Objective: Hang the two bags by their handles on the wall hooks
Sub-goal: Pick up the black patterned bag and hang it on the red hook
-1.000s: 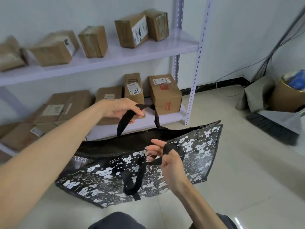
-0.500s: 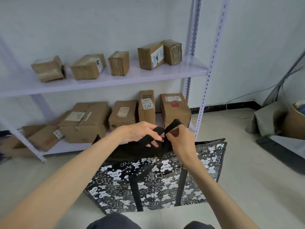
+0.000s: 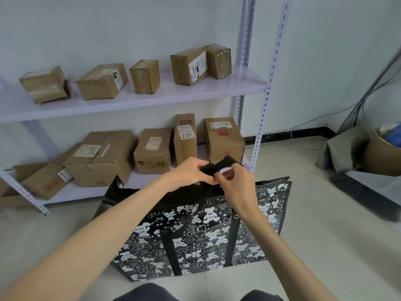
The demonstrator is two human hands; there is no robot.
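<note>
Two hands meet over the bag's mouth. The left hand (image 3: 191, 173) is curled shut over the black handles (image 3: 219, 167), pinching them from the left, and the right hand (image 3: 235, 181) closes on the same straps from the other side, thumb and forefinger nipping the webbing where the loops overlap. I judge the point of this grip is to bring both straps together into one bundle, so a single hook can take the whole load and the bag will not gape or tip sideways.

Below the hands the bag (image 3: 206, 233), black with white bears, hangs upright with its top edge roughly level and its base close to the floor (image 3: 325, 246); whether it touches the tiles I cannot tell. Held high by the straps, it keeps its shape and can be carried straight to a wall.

Behind it stands a shelf (image 3: 138, 98) loaded with boxes (image 3: 102, 80), which play no part here. No hook shows anywhere in view, nor does a second bag, so the hanging is not yet begun; finding the hooks looks like the next need.
</note>
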